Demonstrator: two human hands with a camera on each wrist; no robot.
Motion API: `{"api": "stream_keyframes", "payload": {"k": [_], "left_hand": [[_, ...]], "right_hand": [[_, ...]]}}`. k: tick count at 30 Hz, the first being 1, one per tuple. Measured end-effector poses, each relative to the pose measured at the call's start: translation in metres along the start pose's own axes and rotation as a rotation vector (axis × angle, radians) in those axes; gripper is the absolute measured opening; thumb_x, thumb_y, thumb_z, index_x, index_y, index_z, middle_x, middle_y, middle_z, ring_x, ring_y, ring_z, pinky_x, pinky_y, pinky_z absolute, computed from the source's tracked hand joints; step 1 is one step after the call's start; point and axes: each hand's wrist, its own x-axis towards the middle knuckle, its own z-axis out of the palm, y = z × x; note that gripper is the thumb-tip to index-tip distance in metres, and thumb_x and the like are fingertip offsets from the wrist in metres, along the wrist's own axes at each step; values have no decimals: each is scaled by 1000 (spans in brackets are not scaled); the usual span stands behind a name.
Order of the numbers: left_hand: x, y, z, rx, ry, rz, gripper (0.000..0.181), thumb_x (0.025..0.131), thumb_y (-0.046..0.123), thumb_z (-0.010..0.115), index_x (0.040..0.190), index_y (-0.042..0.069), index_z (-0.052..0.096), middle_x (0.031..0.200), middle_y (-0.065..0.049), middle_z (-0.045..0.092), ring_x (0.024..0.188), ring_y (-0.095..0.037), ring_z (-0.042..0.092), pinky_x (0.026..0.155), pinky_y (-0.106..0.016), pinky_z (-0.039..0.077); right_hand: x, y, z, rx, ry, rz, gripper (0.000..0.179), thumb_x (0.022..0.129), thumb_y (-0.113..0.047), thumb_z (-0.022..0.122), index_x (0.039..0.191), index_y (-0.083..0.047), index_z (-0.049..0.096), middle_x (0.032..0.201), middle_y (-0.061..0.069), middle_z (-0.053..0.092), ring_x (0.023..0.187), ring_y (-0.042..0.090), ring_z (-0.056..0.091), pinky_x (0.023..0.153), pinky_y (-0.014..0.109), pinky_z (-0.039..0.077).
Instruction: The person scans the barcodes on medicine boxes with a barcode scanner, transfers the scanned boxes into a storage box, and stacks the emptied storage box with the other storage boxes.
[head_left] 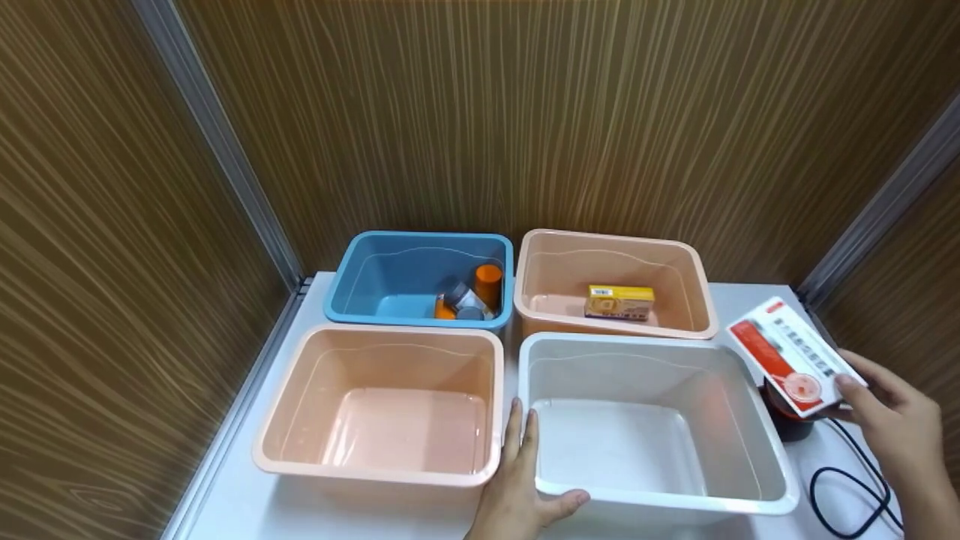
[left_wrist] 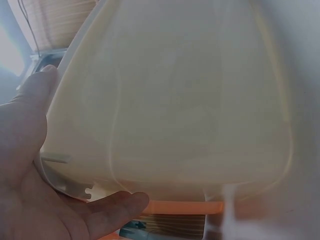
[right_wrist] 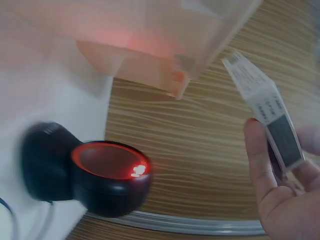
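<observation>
My right hand (head_left: 896,412) pinches a white and red medicine box (head_left: 795,360) between thumb and fingers, above a black barcode scanner (head_left: 791,427). In the right wrist view the box (right_wrist: 265,107) is seen along its narrow printed sides, and the scanner (right_wrist: 110,175) glows red around its window. With fingers straight, my left hand (head_left: 514,480) rests at the near left corner of the white bin (head_left: 652,506). Its thumb lies along the front rim and its fingers point into the gap beside the front peach bin (head_left: 375,476).
Behind, a blue bin (head_left: 382,274) holds several orange and grey containers (head_left: 487,285). The back peach bin (head_left: 547,262) has a yellow box (head_left: 619,304) in it. A black cable (head_left: 817,487) loops on the table at right. Wood-patterned walls (head_left: 480,112) enclose the table.
</observation>
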Motion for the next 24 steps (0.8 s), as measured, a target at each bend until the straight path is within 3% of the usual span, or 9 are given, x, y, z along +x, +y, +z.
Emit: {"api": "stream_keyframes", "payload": {"k": [4,7,10,12,15,17,21,22,24], "left_hand": [[0,1,0,-12,-6,-15,127,65,77,76,163,18,22,170,2,-5,152,-32,-8,117,-62,10],[0,0,0,-9,-8,-8,127,65,78,74,163,17,21,170,2,-5,153,-33,-6,118,-60,13],[0,0,0,-5,-9,6,128,66,79,73,163,15,20,170,1,-6,153,-33,-5,118,-59,14],[-1,0,0,2,-10,18,128,67,80,71,163,13,19,170,0,-6,153,-33,-5,118,-58,14],[-1,0,0,2,-5,21,127,67,80,71,163,13,20,170,0,-5,153,-34,-5,119,-59,12],[-1,-1,0,4,2,25,127,67,80,71,163,13,20,170,-1,-4,153,-34,-4,119,-59,12],[-2,-2,1,6,18,31,127,67,79,72,163,13,20,170,-1,-4,152,-35,-3,118,-58,14],[-2,-2,1,5,20,34,127,68,79,72,163,13,20,170,-1,-4,152,-35,-2,118,-58,15],[-1,-2,1,5,23,40,126,68,79,72,163,13,20,170,0,-4,152,-34,-2,119,-57,15]], "right_hand": [[-11,21,-3,362,95,94,30,97,5,61,115,-12,77,92,-7,74,72,8,72,60,25,58],[-20,36,-6,504,123,185,27,97,5,62,105,-15,78,90,-3,75,70,14,73,60,29,59],[-26,49,-8,525,152,314,24,98,-2,63,101,-22,76,87,-5,73,72,13,73,62,31,60],[-29,57,-7,467,171,400,26,100,-9,64,121,-22,70,84,-9,71,72,10,72,64,30,60],[-32,66,-4,379,187,514,46,101,-19,63,146,-20,51,81,-16,68,73,5,70,68,28,60],[-35,73,-1,346,179,569,50,101,-23,63,148,-21,47,80,-17,68,73,4,70,70,27,60],[-43,87,3,379,143,648,13,100,-23,66,102,-34,73,79,-14,69,74,7,70,73,27,59],[-46,90,3,386,143,671,16,99,-23,68,89,-35,73,78,-13,69,74,7,70,72,26,59],[-50,95,3,387,142,705,22,97,-24,70,79,-36,72,78,-12,70,74,8,70,73,26,59]]}}
